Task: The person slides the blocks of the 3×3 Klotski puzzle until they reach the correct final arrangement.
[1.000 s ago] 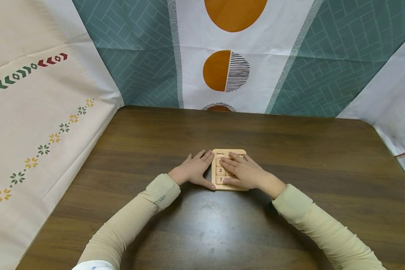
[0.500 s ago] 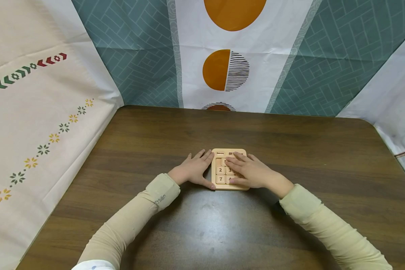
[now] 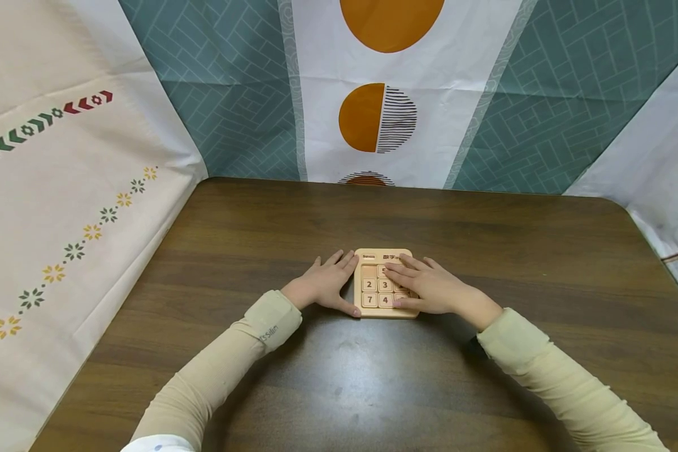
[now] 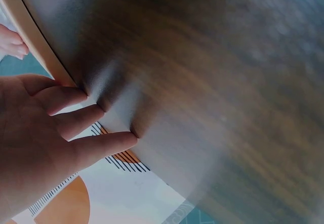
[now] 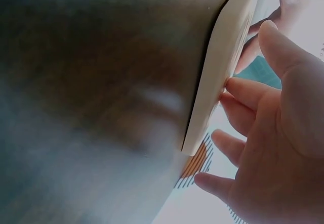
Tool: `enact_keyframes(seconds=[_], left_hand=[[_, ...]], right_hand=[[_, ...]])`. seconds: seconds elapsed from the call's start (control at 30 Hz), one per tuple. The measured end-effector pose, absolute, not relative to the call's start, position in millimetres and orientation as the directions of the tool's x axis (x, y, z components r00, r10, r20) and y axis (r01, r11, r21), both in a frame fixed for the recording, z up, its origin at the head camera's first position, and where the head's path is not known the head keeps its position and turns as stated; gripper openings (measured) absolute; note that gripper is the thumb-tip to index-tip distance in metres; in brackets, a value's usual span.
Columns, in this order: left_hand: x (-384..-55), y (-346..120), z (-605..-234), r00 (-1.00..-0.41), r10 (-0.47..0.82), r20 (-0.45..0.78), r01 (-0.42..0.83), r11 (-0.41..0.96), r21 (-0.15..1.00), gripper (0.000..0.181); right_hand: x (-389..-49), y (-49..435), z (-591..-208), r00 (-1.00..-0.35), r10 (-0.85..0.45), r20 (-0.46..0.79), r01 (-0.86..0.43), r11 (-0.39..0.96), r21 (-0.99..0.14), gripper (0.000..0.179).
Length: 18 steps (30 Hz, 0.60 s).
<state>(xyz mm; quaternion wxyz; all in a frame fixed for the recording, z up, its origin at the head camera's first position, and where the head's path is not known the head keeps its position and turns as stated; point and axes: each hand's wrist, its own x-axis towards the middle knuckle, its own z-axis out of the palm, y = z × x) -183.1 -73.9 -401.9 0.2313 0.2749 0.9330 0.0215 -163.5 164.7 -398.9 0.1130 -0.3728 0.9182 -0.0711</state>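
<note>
A light wooden number sliding puzzle (image 3: 370, 312) lies flat on the table. Its visible tiles include 2, 3, 7 and 4, while a tile marked 5 is partly covered. The top-left square shows bare board with no tile. My left hand (image 3: 324, 284) rests along the puzzle's left edge, thumb at the lower corner and fingers spread. My right hand (image 3: 432, 289) lies over the right side, its extended fingertips touching the tiles and hiding the right column. In the right wrist view, the fingers meet the top of the puzzle (image 5: 215, 77) beside its thick edge.
The brown wooden table (image 3: 260, 220) extends around the puzzle. Behind it hangs a teal and white cloth (image 3: 452, 107) with orange circles. A cream embroidered cloth (image 3: 51, 213) borders the left side, and a white cloth (image 3: 667, 138) the right.
My right hand has shifted to the right across the puzzle. The top row's tile marked 5 has slid right, baring the top-left square. My left hand has stayed in place.
</note>
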Motion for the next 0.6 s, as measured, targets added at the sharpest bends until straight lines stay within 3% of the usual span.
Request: enact_keyframes(seconds=[0.6], left_hand=[[-182,-75,-403,-0.738,0.536,-0.410,0.510,0.841,0.181,0.116]], right_hand=[[-141,147,-396,-0.617,-0.775,-0.139,-0.729,0.629,-0.271,0.065]])
